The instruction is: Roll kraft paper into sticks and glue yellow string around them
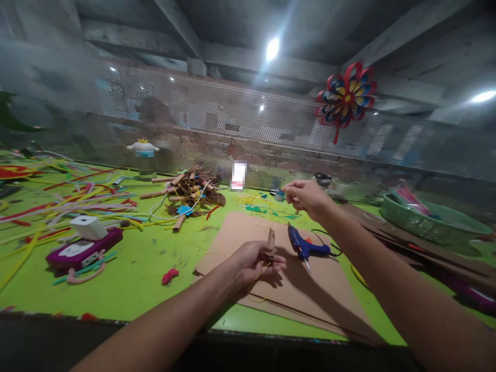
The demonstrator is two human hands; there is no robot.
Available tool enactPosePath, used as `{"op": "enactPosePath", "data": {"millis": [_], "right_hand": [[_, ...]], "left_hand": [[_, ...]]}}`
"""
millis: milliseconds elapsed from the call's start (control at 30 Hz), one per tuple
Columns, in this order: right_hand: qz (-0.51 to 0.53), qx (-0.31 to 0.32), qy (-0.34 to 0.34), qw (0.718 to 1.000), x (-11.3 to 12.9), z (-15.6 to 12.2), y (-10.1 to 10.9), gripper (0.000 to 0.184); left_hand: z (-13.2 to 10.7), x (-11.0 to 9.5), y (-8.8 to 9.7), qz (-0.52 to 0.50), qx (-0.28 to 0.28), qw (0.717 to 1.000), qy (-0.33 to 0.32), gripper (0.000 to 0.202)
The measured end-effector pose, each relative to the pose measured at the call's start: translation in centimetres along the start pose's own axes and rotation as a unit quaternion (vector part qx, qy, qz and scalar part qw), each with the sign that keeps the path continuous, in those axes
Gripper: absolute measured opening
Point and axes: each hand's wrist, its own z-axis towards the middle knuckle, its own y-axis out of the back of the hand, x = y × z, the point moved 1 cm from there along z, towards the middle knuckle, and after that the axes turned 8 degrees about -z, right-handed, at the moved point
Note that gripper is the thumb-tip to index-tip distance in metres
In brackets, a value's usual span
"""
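My left hand (258,263), palm partly up, grips a small brown cardboard piece (270,243) between thumb and fingers. Thin yellow string (256,297) hangs from that hand. Further forward, my right hand (304,197) is raised with its fingers drawn together; whatever is in them is too small to make out. A small blue-topped jar (279,195) stands just left of its fingertips. Under both hands lies a brown cardboard sheet (232,237), and a blue glue gun (306,245) rests on it to the right of my left hand.
A pile of brown paper rolls (189,191) lies at the back left. Colored pipe cleaners (77,201) spread across the left side, near a purple power strip (85,248). On the right is a green basket (434,219). A perforated metal panel (232,119) borders the table's back.
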Motion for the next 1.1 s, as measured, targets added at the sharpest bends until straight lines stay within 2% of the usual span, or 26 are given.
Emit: {"op": "enactPosePath", "data": {"millis": [67,233,367,567,700,800,900,1100], "right_hand": [[-0.029,0.032,-0.016,0.999,-0.7,-1.2,-0.3,0.010],[-0.082,0.118,-0.052,0.988,-3.6,-6.6,-2.0,0.014],[-0.054,0.100,-0.061,0.992,-4.8,-9.3,-2.3,0.018],[-0.038,0.013,-0.021,0.999,-4.0,-9.4,-1.2,0.021],[0.000,-0.017,-0.008,1.000,-2.4,-7.6,-0.5,0.018],[0.033,-0.029,-0.001,0.999,-1.8,-6.7,-0.1,0.017],[0.025,0.000,-0.022,0.999,-2.3,-7.4,-0.2,0.017],[-0.013,0.083,-0.078,0.993,-4.6,-11.3,-2.2,0.018]], "left_hand": [[0.0,-0.2,0.0,-0.007,-0.003,1.000,-0.011,0.014],[0.2,-0.2,0.1,0.007,0.012,1.000,-0.002,0.015],[0.3,-0.1,0.1,-0.007,0.016,1.000,-0.004,0.017],[0.2,0.0,0.0,0.004,-0.012,1.000,0.016,0.012],[0.3,0.1,0.2,0.017,0.015,0.998,0.055,0.015],[0.5,0.0,0.4,0.016,0.025,0.999,0.046,0.016],[0.4,-0.1,0.4,0.014,0.013,0.999,0.034,0.016],[0.5,0.0,0.1,0.004,0.022,0.999,0.026,0.014]]}}
